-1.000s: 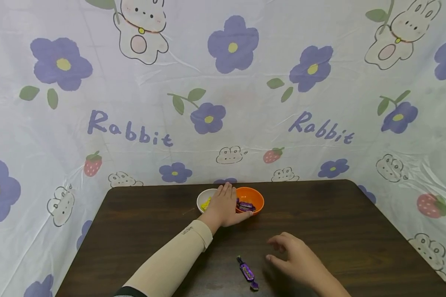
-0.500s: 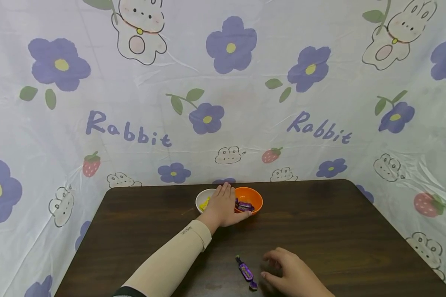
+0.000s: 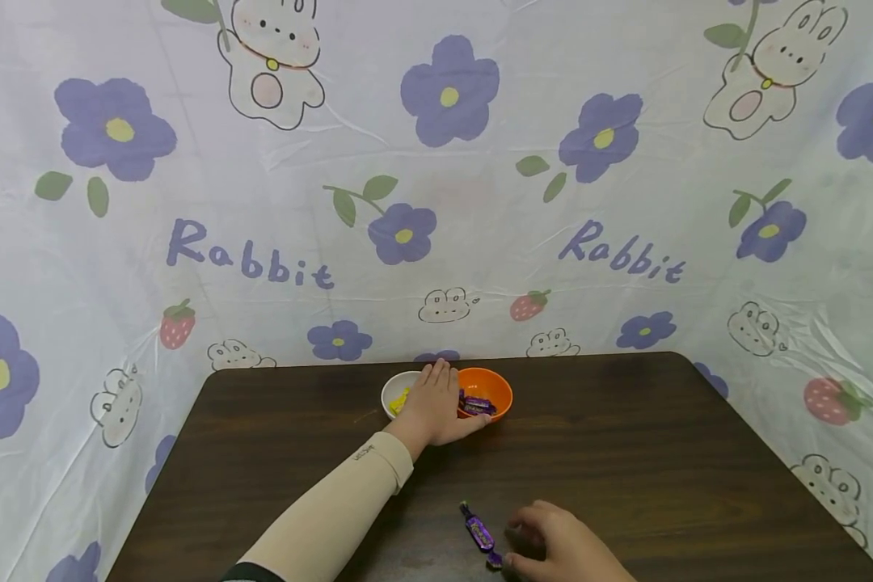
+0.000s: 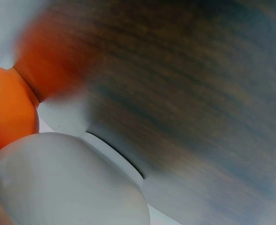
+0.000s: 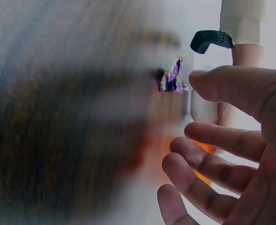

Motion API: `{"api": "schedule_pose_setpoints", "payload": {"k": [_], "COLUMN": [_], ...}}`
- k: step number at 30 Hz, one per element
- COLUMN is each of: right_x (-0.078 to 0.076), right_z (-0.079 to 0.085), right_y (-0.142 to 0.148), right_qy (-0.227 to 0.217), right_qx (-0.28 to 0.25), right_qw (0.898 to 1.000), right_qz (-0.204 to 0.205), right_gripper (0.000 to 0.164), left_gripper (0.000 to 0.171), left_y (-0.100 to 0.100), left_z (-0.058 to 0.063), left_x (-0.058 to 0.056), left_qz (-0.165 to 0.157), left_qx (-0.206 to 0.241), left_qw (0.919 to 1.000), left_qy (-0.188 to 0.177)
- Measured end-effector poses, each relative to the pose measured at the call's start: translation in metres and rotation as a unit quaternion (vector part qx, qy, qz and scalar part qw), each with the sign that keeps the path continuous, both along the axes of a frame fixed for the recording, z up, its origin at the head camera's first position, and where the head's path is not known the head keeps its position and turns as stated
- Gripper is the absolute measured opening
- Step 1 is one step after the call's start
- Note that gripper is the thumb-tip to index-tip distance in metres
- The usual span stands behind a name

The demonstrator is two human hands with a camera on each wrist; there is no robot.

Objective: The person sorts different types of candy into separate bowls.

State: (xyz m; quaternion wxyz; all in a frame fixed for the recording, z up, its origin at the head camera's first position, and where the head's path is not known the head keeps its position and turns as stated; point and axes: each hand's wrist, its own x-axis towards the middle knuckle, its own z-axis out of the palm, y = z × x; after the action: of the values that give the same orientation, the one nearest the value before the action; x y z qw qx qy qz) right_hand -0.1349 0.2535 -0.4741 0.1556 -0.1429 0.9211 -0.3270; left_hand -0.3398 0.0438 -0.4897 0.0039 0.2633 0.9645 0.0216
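Observation:
At the far middle of the table my left hand (image 3: 431,408) lies with straight fingers over the side where a white bowl (image 3: 390,386) and an orange bowl (image 3: 500,386) meet, its thumb along the orange bowl's near rim. Yellow pieces (image 3: 399,401) show in the white bowl; several purple-wrapped candies (image 3: 478,405) lie in the orange one. Near the front lies a purple twist-wrapped candy (image 3: 479,533). My right hand (image 3: 563,546) is just right of it, fingers loosely bent, nothing between them. In the right wrist view, the thumb tip is beside the candy's crinkled wrapper end (image 5: 174,77).
The dark wooden table (image 3: 626,453) extends to both sides of the hands. Behind it hangs a white cloth (image 3: 480,186) printed with rabbits and purple flowers. My left sleeve (image 3: 335,509) crosses the table's front left part. In the left wrist view both bowls show from close by.
My right hand has moved down and left, closer to the purple candy. The left hand stays on the bowls, and the candy stays where it lay.

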Motion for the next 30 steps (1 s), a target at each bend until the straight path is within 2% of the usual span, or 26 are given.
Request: {"api": "schedule_pose_setpoints", "payload": {"k": [7, 26, 30], "right_x": [-0.001, -0.002, -0.002], "right_z": [-0.006, -0.008, -0.007], "right_y": [-0.002, -0.014, -0.018], "right_qy": [0.000, 0.032, 0.023], "right_qx": [0.003, 0.005, 0.005], "right_qw": [1.000, 0.999, 1.000], "right_qz": [0.007, 0.022, 0.019], "right_gripper": [0.031, 0.035, 0.036], "left_gripper": [0.114, 0.114, 0.113], "left_y": [0.002, 0.001, 0.002], "left_z": [-0.006, -0.004, -0.004], "left_x": [-0.006, -0.004, -0.004], "left_qz": [0.003, 0.001, 0.001], "left_qx": [-0.007, -0.016, -0.007], "left_qw": [0.9999, 0.9998, 0.9999], "left_qy": [-0.009, -0.012, -0.011]}}
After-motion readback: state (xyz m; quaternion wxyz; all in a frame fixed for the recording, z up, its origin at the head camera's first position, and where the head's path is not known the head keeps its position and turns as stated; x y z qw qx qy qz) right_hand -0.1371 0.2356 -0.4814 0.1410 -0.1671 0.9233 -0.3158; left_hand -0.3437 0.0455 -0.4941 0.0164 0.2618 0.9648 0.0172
